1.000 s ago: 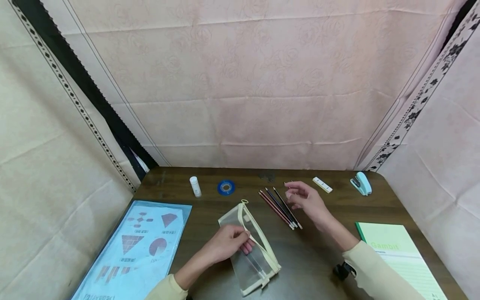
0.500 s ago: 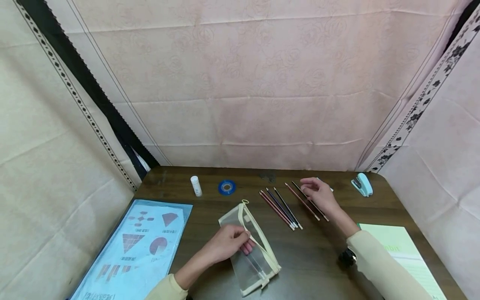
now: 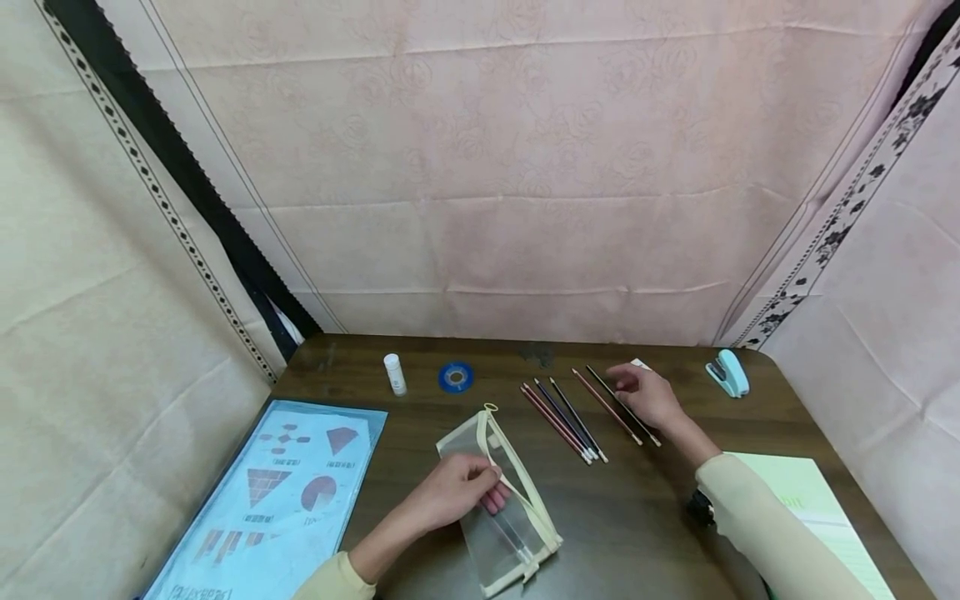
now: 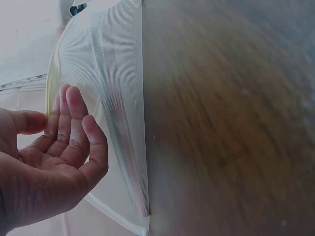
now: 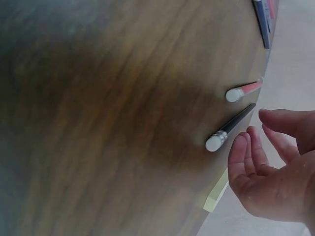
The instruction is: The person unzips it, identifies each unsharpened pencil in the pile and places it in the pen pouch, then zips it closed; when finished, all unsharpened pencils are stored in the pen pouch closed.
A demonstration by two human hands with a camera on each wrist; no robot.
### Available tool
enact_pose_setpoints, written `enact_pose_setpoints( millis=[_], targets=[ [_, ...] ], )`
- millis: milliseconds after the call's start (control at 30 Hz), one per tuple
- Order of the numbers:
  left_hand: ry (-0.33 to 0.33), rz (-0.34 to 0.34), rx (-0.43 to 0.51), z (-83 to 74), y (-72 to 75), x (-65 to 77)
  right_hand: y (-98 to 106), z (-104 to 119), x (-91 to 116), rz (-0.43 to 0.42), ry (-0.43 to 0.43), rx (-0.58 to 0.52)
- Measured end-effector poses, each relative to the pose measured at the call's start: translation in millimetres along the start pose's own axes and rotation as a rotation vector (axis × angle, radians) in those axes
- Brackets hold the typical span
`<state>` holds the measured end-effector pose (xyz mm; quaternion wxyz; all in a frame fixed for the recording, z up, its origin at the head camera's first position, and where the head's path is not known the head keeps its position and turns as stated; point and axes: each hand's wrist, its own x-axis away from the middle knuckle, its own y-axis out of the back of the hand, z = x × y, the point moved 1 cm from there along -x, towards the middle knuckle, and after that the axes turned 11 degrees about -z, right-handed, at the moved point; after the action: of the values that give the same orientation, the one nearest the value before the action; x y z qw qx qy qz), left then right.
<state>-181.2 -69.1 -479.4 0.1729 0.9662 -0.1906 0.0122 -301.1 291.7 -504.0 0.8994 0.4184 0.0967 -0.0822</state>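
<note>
A see-through mesh pencil case (image 3: 487, 533) with cream edging lies in front of me. My left hand (image 3: 457, 492) pinches the edging at its opening between thumb and fingers; in the left wrist view, dim coloured stripes show through the mesh (image 4: 101, 59). My right hand (image 3: 648, 398) hovers at a black pencil (image 3: 600, 382), thumb and fingers spread apart with nothing between them in the right wrist view. A red pencil (image 3: 600, 400) lies just left of the black one. Further left is a group of several dark and red pencils (image 3: 555, 425).
A glue stick (image 3: 395, 375) and a blue tape roll (image 3: 455, 377) stand toward the back. A small white block (image 3: 640, 364) is mostly hidden behind my right hand. A light-blue stapler (image 3: 727, 373), a green notepad (image 3: 802, 492) and a blue folder (image 3: 300, 483) lie at the sides.
My right hand has moved right, uncovering the separate red and black pencils and now hiding most of the white block. My left hand keeps its hold on the pencil case.
</note>
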Motion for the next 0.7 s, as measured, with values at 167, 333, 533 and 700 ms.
enact_pose_setpoints(
  millis=[167, 333, 533, 700],
  targets=[
    [0.000, -0.001, 0.006, 1.4, -0.2, 0.0, -1.3, -2.4, -0.1, 0.003, 0.030, 0.063],
    [0.005, 0.003, 0.000, 1.8, 0.0, 0.0, -1.8, -2.7, 0.8, -0.013, 0.082, 0.094],
    [-0.005, 0.010, -0.004, 1.0, -0.4, -0.4, -2.5, -2.4, 0.9, -0.004, 0.106, 0.099],
    [0.007, 0.006, -0.014, 0.2, -0.2, -0.2, -3.1, -1.8, 0.1, 0.004, 0.102, 0.128]
  ],
)
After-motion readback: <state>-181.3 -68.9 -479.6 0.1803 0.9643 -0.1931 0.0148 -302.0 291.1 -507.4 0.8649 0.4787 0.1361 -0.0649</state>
